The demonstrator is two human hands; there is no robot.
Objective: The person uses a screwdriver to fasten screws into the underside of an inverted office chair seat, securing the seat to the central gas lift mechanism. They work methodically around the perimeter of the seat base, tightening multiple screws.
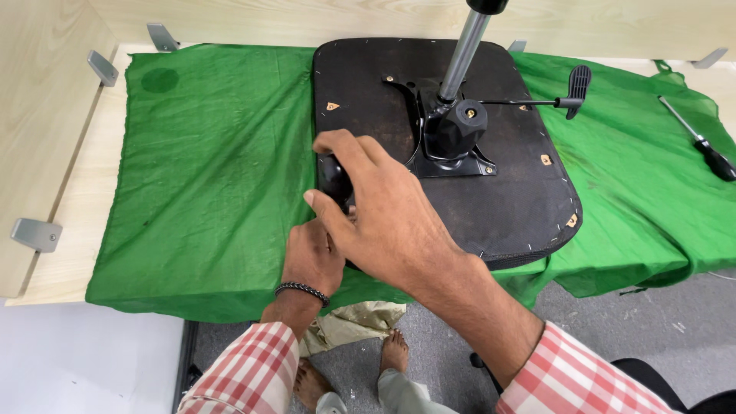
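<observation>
I see a green cloth (215,161) spread over a pale wooden bench (69,207). On its far right lies a screwdriver (699,139) with a black handle. Grey metal brackets (35,233) sit along the bench's side panels. Below, on the grey floor (613,322), there's crumpled beige material (356,322), possibly fabric.

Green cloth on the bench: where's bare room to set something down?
Widest free patch: green cloth left of the upturned black chair seat base, out to the pale wooden side panel. A smaller patch lies between the black lever handle and black-handled screwdriver. Crowded at the seat's left edge, where left hand and right hand work.
</observation>
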